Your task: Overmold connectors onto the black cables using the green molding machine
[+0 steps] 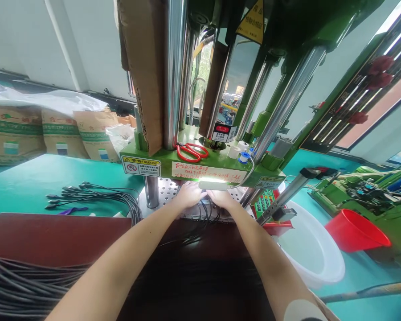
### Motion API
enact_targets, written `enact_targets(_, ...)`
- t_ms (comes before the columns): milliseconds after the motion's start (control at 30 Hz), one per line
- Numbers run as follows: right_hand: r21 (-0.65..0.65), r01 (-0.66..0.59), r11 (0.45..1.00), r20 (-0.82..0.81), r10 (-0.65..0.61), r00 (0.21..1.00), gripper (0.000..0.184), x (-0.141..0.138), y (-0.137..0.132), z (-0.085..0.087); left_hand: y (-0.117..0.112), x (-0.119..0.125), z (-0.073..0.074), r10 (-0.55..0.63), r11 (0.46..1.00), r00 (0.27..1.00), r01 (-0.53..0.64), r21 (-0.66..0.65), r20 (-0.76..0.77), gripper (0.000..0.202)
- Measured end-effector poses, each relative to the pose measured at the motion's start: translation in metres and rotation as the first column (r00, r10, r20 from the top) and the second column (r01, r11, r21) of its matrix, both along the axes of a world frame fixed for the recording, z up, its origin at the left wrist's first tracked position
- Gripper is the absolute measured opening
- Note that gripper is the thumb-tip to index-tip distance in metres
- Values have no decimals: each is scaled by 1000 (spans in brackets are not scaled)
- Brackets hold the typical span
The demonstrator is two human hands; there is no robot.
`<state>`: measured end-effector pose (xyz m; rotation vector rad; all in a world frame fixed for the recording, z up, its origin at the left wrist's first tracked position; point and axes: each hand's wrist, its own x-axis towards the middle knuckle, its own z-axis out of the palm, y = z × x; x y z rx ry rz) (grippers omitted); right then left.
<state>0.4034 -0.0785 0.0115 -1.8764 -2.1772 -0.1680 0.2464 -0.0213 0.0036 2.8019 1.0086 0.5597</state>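
Observation:
Both arms reach under the green plate of an upright press (234,167). My left hand (190,195) is at the metal mould area below the plate, its fingers bent inward and closed. Beside it, nearly touching, my right hand (219,198) has its fingers curled the same way. A lit lamp bar (213,185) partly covers the fingertips, so what they pinch is hidden. Thin black cables (205,211) come out between and below the hands and hang over the front edge. A perforated metal plate (167,189) lies behind my left hand.
Red-handled scissors (191,153) and blue-and-white spools (243,157) lie on the press. Bundled cables with connectors (87,195) rest on the green table (16,183); more cables (26,285) lie lower left. On the right are a white tub (334,263) and a red bucket (357,232).

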Motion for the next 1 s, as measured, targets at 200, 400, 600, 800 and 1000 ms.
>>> enact_targets(200, -77, -39, 996, 9, 39, 999, 31, 2, -7, 0, 16, -16, -5, -129, 990, 991, 127, -63, -43, 46)
enact_targets(400, -119, -20, 993, -5, 19, 1000, 35, 0, 2, -4, 22, -14, -23, -53, 987, 998, 46, -156, -44, 53)
enact_targets(600, -138, 7, 990, -19, -10, 1000, 34, 2, 6, -5, 24, -16, -21, -61, 986, 996, 52, -157, -58, 49)
enact_targets(800, -145, 31, 989, 2, -31, 1000, 31, 16, -16, -4, 32, -39, -21, -59, 984, 997, 51, -168, -42, 45)
enact_targets(1000, -136, 27, 990, -15, -29, 999, 33, 18, -13, -6, 33, -39, -26, 20, 981, 999, -26, -193, -30, 44)
